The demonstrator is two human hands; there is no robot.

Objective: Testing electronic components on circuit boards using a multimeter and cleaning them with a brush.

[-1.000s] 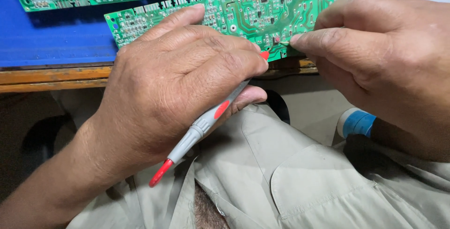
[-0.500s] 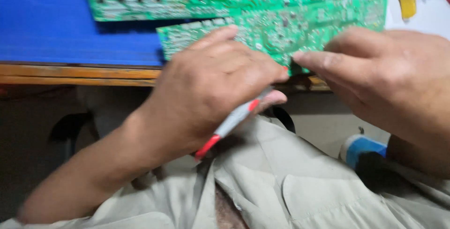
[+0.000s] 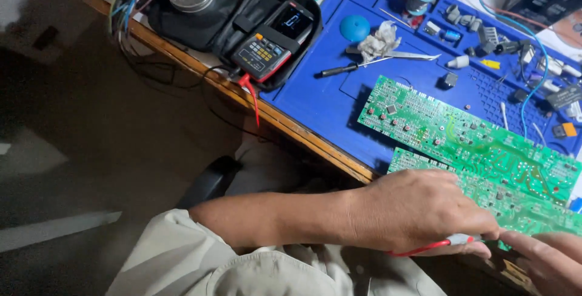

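Since a moment ago the view has swung left. Left hand [image 3: 418, 211] pinches a red probe [image 3: 445, 243] against the nearer circuit board [image 3: 521, 202] overhanging the desk [image 3: 291, 127] edge; right fingers [image 3: 536, 250] steady it. A slip could short pads.

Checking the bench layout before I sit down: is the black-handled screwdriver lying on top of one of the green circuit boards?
No, the screwdriver lies on the bare blue mat, apart from the upper circuit board.

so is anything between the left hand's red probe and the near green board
Nothing visible. The left hand holds the red probe right at the edge of the near green circuit board, with the right hand beside it. The exact tip contact is hidden by the fingers.
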